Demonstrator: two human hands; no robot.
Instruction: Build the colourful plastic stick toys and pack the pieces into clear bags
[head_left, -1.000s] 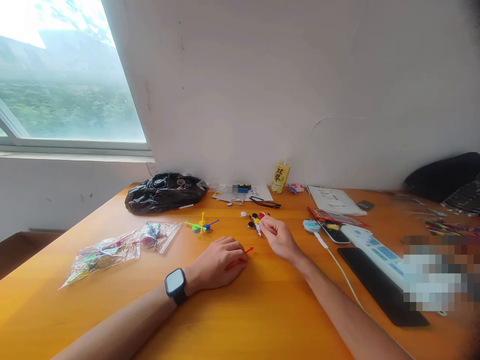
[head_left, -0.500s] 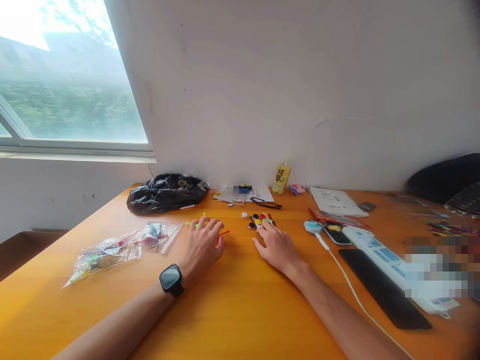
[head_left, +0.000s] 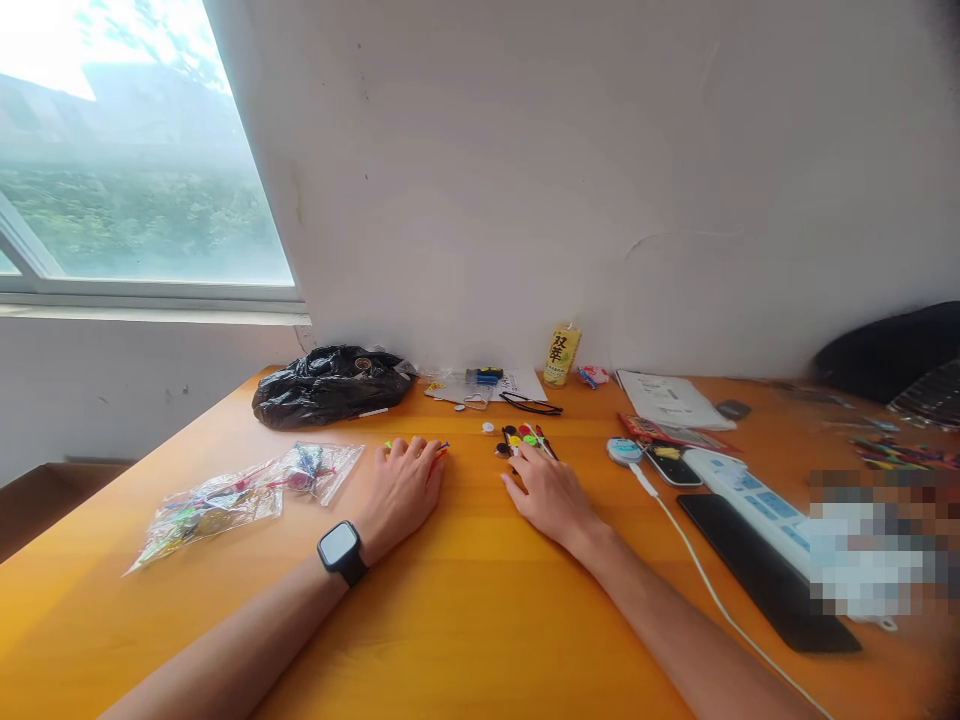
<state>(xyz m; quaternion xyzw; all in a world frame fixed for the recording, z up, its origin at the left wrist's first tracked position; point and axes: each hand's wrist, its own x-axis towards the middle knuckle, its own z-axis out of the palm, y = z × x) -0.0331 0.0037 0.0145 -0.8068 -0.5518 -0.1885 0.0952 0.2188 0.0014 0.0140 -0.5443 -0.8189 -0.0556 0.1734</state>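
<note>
My left hand (head_left: 405,492), a black watch (head_left: 341,549) on its wrist, lies palm down on the wooden table with its fingers spread. Small coloured plastic pieces (head_left: 444,446) peek out past its fingertips; the hand hides most of them. To the right, my right hand (head_left: 551,494) also rests palm down, fingers apart. Its fingertips touch or nearly touch a cluster of small round discs (head_left: 514,440) in black, yellow, red and green, with thin sticks among them. A white disc (head_left: 488,428) sits just left of that cluster.
Clear bags of coloured parts (head_left: 225,500) lie at the left, a black plastic bag (head_left: 326,388) behind them. Glasses (head_left: 531,404) and a yellow can (head_left: 562,356) stand near the wall. A power strip (head_left: 765,505), white cable (head_left: 701,575) and dark flat slab (head_left: 761,570) occupy the right.
My left hand has settled flatter over its pieces, and the red stick that stuck out beside its thumb is out of sight. My right hand has barely shifted.
</note>
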